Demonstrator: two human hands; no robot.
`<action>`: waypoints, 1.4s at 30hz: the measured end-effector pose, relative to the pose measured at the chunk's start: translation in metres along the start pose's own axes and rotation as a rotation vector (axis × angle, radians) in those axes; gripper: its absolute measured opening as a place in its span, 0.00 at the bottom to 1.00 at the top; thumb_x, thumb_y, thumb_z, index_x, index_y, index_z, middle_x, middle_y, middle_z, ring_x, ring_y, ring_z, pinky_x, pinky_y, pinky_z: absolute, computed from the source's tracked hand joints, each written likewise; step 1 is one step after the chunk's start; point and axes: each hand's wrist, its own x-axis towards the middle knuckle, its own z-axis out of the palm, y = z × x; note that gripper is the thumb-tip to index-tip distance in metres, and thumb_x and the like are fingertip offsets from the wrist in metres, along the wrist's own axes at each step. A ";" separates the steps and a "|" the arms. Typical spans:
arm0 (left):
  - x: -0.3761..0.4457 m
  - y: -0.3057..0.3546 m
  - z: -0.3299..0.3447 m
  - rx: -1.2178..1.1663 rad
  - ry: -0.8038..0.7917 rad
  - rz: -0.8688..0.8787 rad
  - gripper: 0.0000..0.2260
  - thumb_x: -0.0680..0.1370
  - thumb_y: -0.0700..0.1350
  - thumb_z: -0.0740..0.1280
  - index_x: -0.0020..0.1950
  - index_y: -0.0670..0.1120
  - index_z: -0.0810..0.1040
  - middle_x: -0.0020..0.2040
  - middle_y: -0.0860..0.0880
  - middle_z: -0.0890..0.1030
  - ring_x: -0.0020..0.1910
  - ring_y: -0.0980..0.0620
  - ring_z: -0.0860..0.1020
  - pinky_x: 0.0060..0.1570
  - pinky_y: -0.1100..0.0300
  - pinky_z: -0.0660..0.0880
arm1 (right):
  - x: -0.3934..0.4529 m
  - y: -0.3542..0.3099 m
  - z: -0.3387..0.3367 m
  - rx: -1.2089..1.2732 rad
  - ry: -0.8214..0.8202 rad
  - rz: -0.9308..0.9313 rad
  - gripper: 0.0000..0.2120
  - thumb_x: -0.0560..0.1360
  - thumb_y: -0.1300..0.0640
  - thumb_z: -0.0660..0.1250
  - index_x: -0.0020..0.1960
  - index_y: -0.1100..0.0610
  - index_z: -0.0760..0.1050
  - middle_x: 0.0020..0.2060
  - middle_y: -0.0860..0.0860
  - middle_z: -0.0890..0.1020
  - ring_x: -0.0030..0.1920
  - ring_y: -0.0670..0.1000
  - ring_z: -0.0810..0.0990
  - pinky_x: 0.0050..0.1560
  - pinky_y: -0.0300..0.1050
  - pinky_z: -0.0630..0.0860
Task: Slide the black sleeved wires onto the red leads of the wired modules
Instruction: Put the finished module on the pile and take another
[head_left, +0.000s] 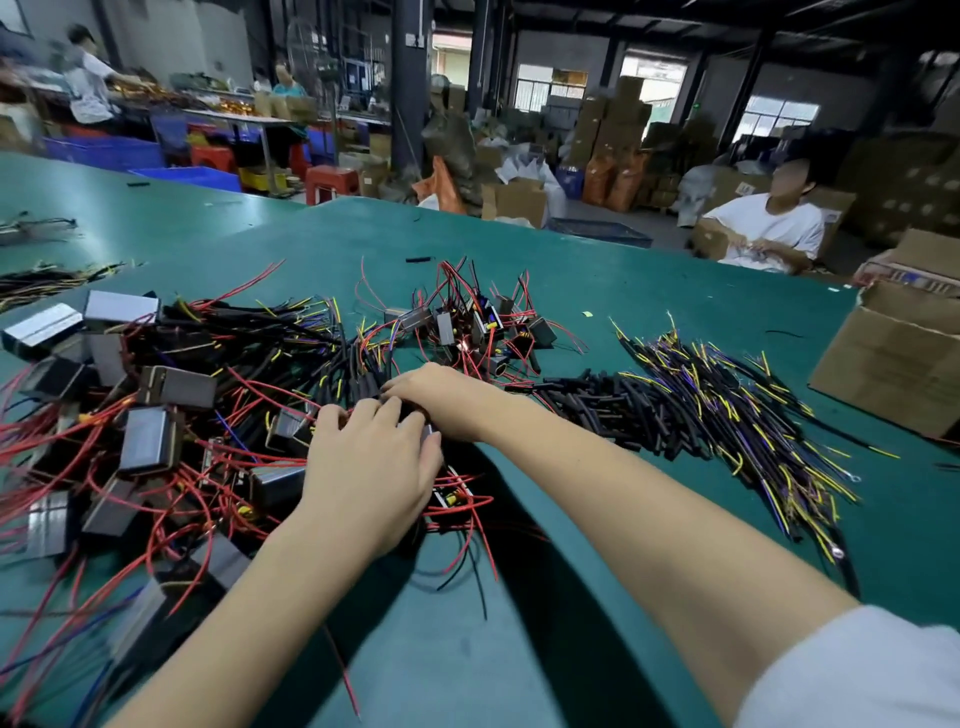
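At the table's (597, 291) middle, the left hand (371, 467) and right hand (441, 397) meet over a wired module (434, 434); their grips cannot be told. Many black sleeved wires (691, 410) lie unused toward the right edge, so much work remains.

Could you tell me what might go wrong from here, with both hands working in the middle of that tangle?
1. Both hands, left hand and right hand, meet over the big heap of modules; its crossing red leads could snag and drag neighbouring modules along.
2. The pile of black sleeved wires lies loose, so pulling one might scatter the others.
3. The grip is hidden, so alignment cannot be checked.
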 end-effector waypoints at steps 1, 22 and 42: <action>0.001 0.001 -0.001 0.007 -0.027 -0.012 0.27 0.77 0.55 0.35 0.56 0.52 0.71 0.57 0.52 0.76 0.60 0.49 0.72 0.55 0.51 0.63 | -0.004 0.000 0.000 0.025 0.010 -0.004 0.19 0.74 0.65 0.61 0.64 0.60 0.73 0.63 0.55 0.77 0.64 0.56 0.74 0.63 0.49 0.69; 0.047 0.195 0.016 -0.248 -0.037 0.211 0.13 0.80 0.49 0.57 0.57 0.42 0.74 0.58 0.42 0.76 0.60 0.42 0.71 0.57 0.52 0.66 | -0.190 0.118 -0.002 0.615 0.892 0.797 0.13 0.75 0.65 0.61 0.56 0.58 0.79 0.45 0.54 0.83 0.47 0.52 0.80 0.55 0.43 0.74; 0.061 0.150 0.049 -0.716 0.026 -0.050 0.08 0.78 0.45 0.59 0.50 0.44 0.77 0.52 0.44 0.79 0.52 0.43 0.75 0.39 0.60 0.61 | 0.015 0.086 -0.055 0.782 0.482 0.528 0.23 0.77 0.54 0.66 0.69 0.60 0.70 0.63 0.57 0.76 0.61 0.54 0.75 0.59 0.44 0.70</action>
